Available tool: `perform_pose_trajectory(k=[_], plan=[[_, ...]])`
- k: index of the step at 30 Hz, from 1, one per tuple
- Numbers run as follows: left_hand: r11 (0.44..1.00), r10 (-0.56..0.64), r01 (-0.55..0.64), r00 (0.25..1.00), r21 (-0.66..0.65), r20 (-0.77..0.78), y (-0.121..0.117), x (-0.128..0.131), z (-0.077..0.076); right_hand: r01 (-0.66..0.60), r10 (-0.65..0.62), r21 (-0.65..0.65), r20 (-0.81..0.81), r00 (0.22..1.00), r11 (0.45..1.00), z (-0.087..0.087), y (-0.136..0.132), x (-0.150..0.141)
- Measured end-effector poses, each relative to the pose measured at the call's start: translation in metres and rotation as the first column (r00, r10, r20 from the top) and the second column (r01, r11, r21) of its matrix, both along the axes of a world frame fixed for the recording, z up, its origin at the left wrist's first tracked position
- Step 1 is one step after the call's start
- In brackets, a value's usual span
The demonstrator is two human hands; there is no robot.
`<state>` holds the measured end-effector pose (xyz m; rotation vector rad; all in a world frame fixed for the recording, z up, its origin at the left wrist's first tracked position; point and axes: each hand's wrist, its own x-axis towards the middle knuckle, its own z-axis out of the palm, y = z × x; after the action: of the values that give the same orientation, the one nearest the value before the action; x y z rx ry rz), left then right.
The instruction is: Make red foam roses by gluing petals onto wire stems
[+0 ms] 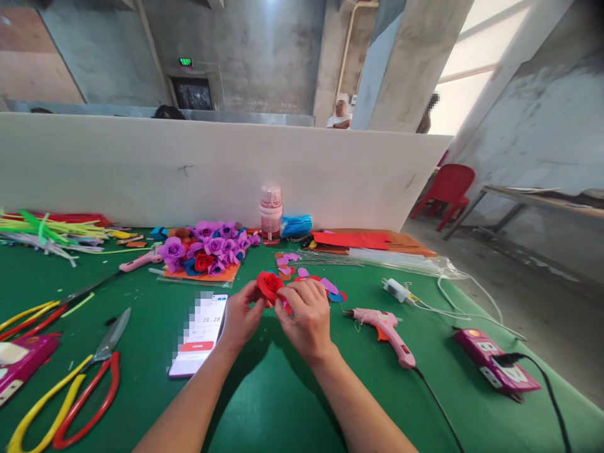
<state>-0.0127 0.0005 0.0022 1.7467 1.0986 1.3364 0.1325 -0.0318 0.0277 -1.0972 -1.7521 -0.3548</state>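
Note:
A red artificial rose (269, 286) is held up between my two hands over the green table. My left hand (241, 318) pinches it from the left side. From the right, the fingers of my right hand (307, 314) are closed at its petal edge; their tips are partly hidden. Just behind the hands lie loose petal pieces (303, 272) in pink, red, blue and brown. A phone (201, 340) with a lit screen rests beside my left wrist. To the right of my right hand, a pink glue gun (384, 328) lies on its side.
Purple artificial roses (221, 242) are heaped at the back left, near a pink bottle (271, 214). Scissors (101, 362) with red and yellow handles lie at the left. A magenta power strip (495, 362) and cables sit at the right. A white partition (189, 170) borders the table's back.

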Motion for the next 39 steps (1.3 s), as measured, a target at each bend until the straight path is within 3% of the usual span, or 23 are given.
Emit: perform_pose_trajectory(k=[8, 10, 12, 14, 15, 17, 19, 22, 25, 30, 34, 39], plan=[[0.998, 0.047, -0.045, 0.998, 0.033, -0.053, -0.003, 0.001, 0.003, 0.078, -0.079, -0.032, -0.031, 0.996, 0.996, -0.002, 0.001, 0.0], [0.994, 0.099, -0.097, 0.994, 0.044, -0.051, -0.003, -0.001, 0.002, 0.045, -0.052, -0.075, -0.092, 0.994, 0.996, 0.0, -0.001, -0.001], [0.982, 0.178, -0.174, 0.983, 0.076, -0.051, -0.001, -0.003, 0.002, -0.069, 0.026, -0.161, -0.256, 0.966, 0.984, 0.002, -0.004, -0.004], [0.962, 0.254, -0.247, 0.966, 0.12, -0.046, 0.0, -0.005, 0.002, -0.308, 0.111, -0.294, -0.536, 0.837, 0.905, 0.003, -0.006, -0.007], [0.952, 0.281, -0.273, 0.959, 0.14, -0.042, 0.0, -0.006, 0.002, -0.459, 0.115, -0.335, -0.693, 0.712, 0.823, 0.003, -0.006, -0.01], [0.938, 0.312, -0.302, 0.95, 0.172, -0.034, 0.001, -0.006, 0.002, -0.716, 0.017, -0.298, -0.918, 0.396, 0.631, 0.003, -0.005, -0.014], [0.927, 0.331, -0.319, 0.943, 0.197, -0.032, 0.001, -0.006, 0.002, -0.841, -0.115, -0.187, -0.982, 0.149, 0.508, 0.002, -0.003, -0.018], [0.921, 0.345, -0.331, 0.938, 0.204, -0.036, 0.0, -0.006, 0.002, -0.899, -0.213, -0.088, -0.977, -0.006, 0.429, 0.001, -0.002, -0.022], [0.925, 0.34, -0.329, 0.94, 0.191, -0.024, -0.001, -0.005, 0.0, -0.919, -0.26, -0.027, -0.962, -0.083, 0.393, -0.001, -0.002, -0.022], [0.945, 0.296, -0.295, 0.955, 0.139, 0.014, -0.001, -0.001, -0.002, -0.911, -0.266, 0.054, -0.948, -0.176, 0.41, -0.006, 0.0, -0.022], [0.958, 0.27, -0.275, 0.96, 0.077, 0.073, 0.0, 0.003, -0.002, -0.906, -0.267, 0.06, -0.946, -0.186, 0.419, -0.008, 0.002, -0.024], [0.97, 0.225, -0.235, 0.964, 0.057, 0.143, 0.001, 0.006, -0.004, -0.903, -0.243, 0.023, -0.96, -0.14, 0.429, -0.008, 0.002, -0.024]])
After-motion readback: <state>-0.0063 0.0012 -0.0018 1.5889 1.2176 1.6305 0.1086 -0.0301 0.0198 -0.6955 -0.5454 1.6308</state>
